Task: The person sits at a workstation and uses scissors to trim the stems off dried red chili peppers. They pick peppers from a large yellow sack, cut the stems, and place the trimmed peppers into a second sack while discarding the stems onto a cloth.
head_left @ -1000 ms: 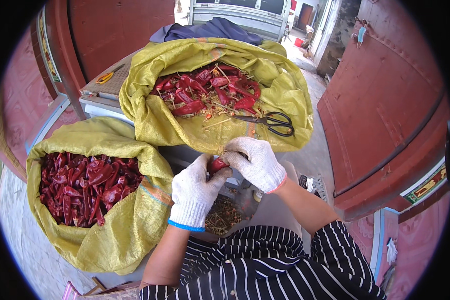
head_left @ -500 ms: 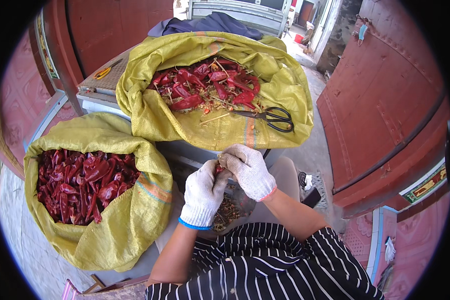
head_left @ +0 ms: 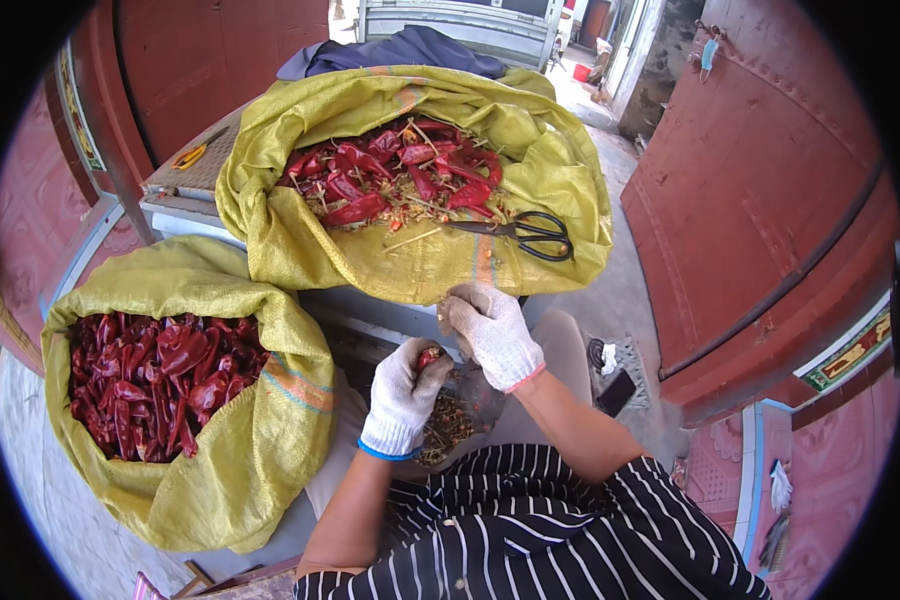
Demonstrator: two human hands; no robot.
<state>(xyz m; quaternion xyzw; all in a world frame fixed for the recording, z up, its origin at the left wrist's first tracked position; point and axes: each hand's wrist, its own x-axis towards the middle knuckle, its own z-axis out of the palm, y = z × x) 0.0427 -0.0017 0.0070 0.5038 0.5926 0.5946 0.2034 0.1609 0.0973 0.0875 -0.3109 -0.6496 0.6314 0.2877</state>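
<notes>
A dried red chili pepper (head_left: pixel 428 358) is gripped in my left hand (head_left: pixel 400 398), its end showing between gloved thumb and fingers. Close by to the right, my right hand (head_left: pixel 488 332) has its gloved fingers pinched together; whatever they may hold is hidden. Both gloves are white knit, dirty at the fingertips. Ahead of my hands lies an open yellow woven sack (head_left: pixel 420 275) with loose red chilies (head_left: pixel 420 153), stems and seeds on it. Black-handled scissors (head_left: pixel 542 237) rest on its near right part. A second yellow sack (head_left: pixel 270 445) at left is full of red chilies (head_left: pixel 155 385).
Stems and scraps (head_left: pixel 445 430) lie below my hands, between my legs. Yellow-handled pliers (head_left: pixel 190 157) sit on the surface at the far left. A dark phone (head_left: pixel 616 393) is on the floor at right. Red doors (head_left: pixel 760 200) stand on both sides.
My hands have come apart: the right has drawn away from the left, and the chili's end now shows in my left hand. The whole view has shifted slightly.
</notes>
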